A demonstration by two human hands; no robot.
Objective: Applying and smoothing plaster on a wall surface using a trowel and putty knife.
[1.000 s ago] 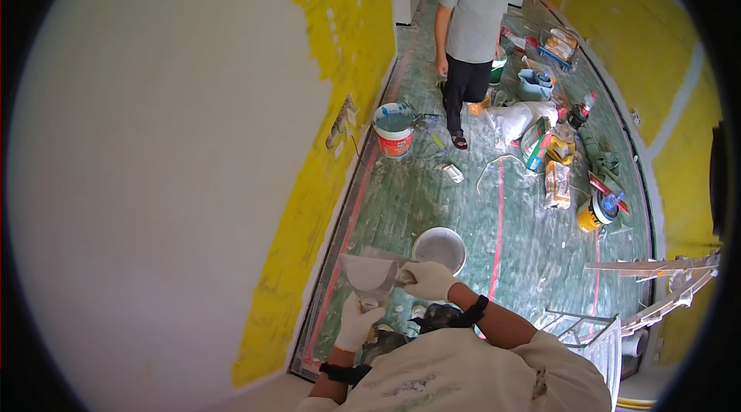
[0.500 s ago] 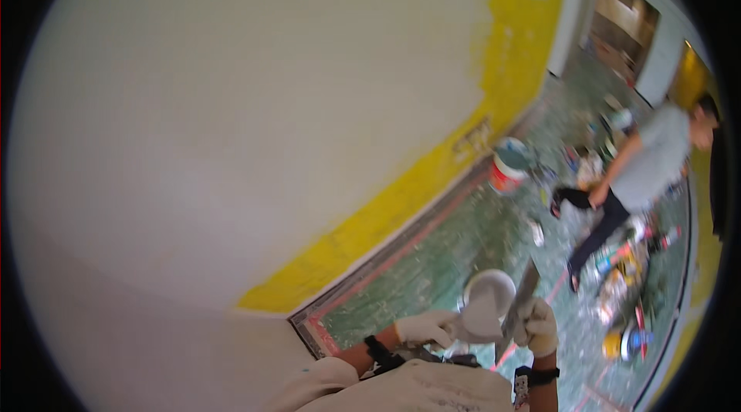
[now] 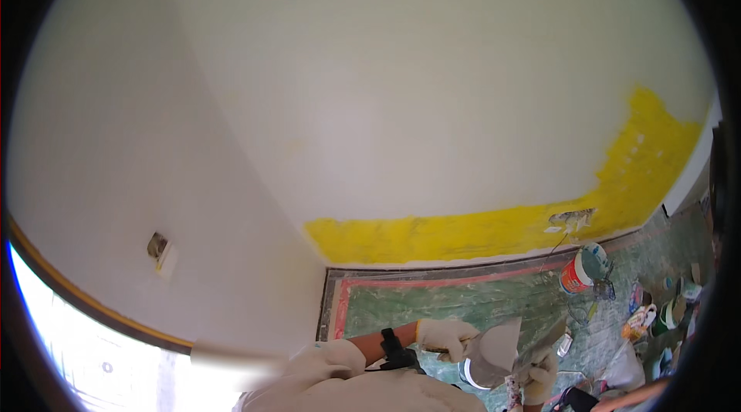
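1. Broad pale blade [image 3: 503, 339] is held up right of centre in the lower part of the frame, gripped by the gloved left hand [image 3: 448, 336]; any load on it cannot be told

2. Greyer blade [image 3: 545, 339] is held slantwise just to its right, the gloved right hand [image 3: 540, 377] seemingly closed around its lower end; whether the blades touch cannot be told

3. One blade is judged to be worked against the other; this is best done with firm grips, edges met lightly at a shallow angle, and the pale face kept near level

4. Drips would best be caught over the white tub [image 3: 466, 376], partly hidden at the lower edge
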